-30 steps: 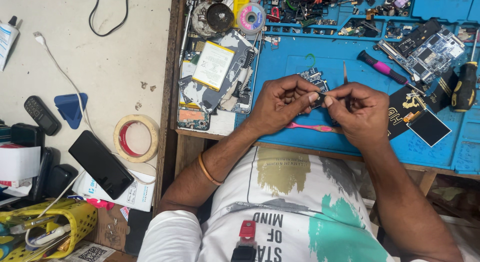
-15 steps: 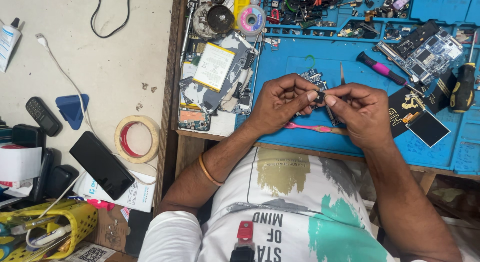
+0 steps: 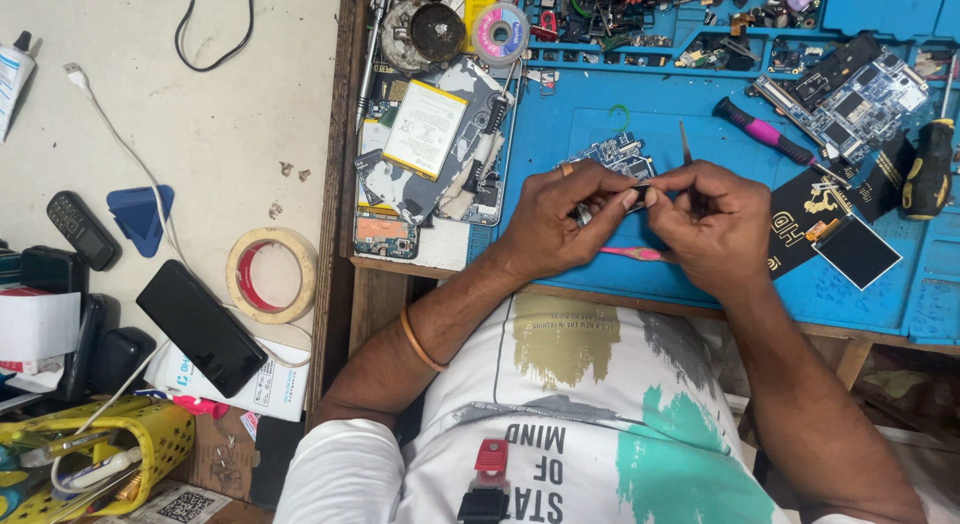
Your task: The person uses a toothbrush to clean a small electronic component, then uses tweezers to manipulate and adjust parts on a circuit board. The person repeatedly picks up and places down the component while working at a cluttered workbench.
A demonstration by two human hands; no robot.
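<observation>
A dark rectangular screen (image 3: 853,250) is seen near the worktop's front right edge; a white-and-yellow label, possibly a battery's (image 3: 424,130), lies at its left edge.

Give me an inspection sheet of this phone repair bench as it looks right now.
Surface: blue mat on a wooden bench.
Job's things: small dark part pinched between both hands; circuit board just behind them.
Clutter: pink-handled screwdriver, tape roll, black phone.
Grippers: left hand and right hand meet at the fingertips.
Cables: white cable, black cable.
Surroundings: yellow basket.
</observation>
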